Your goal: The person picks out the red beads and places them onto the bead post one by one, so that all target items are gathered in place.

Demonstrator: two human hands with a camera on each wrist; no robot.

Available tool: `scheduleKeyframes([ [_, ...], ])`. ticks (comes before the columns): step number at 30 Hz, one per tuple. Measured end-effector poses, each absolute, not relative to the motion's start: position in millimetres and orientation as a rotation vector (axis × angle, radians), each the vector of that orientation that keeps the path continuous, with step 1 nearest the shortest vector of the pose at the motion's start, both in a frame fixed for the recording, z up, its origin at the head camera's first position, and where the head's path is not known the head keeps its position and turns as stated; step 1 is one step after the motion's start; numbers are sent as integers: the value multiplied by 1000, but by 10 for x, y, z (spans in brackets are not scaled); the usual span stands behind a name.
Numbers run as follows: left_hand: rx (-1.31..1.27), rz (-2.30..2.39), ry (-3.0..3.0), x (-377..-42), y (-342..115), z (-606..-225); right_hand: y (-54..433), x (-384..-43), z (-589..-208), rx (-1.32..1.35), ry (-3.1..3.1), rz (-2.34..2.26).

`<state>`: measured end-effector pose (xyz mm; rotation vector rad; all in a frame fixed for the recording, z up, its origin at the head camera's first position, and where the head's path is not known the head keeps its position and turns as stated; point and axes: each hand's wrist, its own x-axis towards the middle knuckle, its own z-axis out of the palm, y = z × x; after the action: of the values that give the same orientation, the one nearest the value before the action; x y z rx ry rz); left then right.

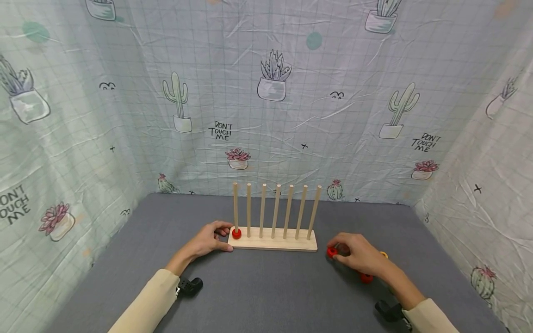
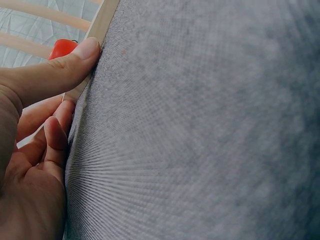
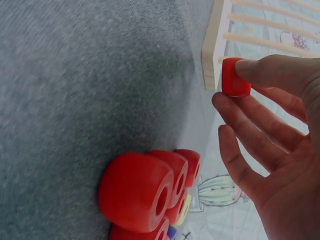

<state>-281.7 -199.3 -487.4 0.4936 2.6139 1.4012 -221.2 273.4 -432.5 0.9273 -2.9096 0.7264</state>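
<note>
A pale wooden stand (image 1: 272, 245) with several upright pegs sits on the grey table. One red bead (image 1: 236, 234) lies at the foot of its leftmost peg. My left hand (image 1: 207, 239) grips the stand's left end, thumb on the front edge and fingers behind; the left wrist view shows the thumb against the wooden edge (image 2: 103, 22). Right of the stand, my right hand (image 1: 361, 253) pinches another red bead (image 3: 234, 82) between thumb and fingers. That bead is off the table in the right wrist view, apart from the stand.
Several loose red beads (image 3: 135, 192) are clustered under and behind my right hand, with a yellow bead (image 3: 184, 210) and a bluish one partly hidden among them. A patterned cloth (image 1: 275, 138) hangs behind the table and at both sides.
</note>
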Motion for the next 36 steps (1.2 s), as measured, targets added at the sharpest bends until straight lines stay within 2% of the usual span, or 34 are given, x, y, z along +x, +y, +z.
scheduleKeyframes([
  [36,501,1400,2623,-2816,-1993,-4895,2201,-2303,-4145,1096,-2854,775],
])
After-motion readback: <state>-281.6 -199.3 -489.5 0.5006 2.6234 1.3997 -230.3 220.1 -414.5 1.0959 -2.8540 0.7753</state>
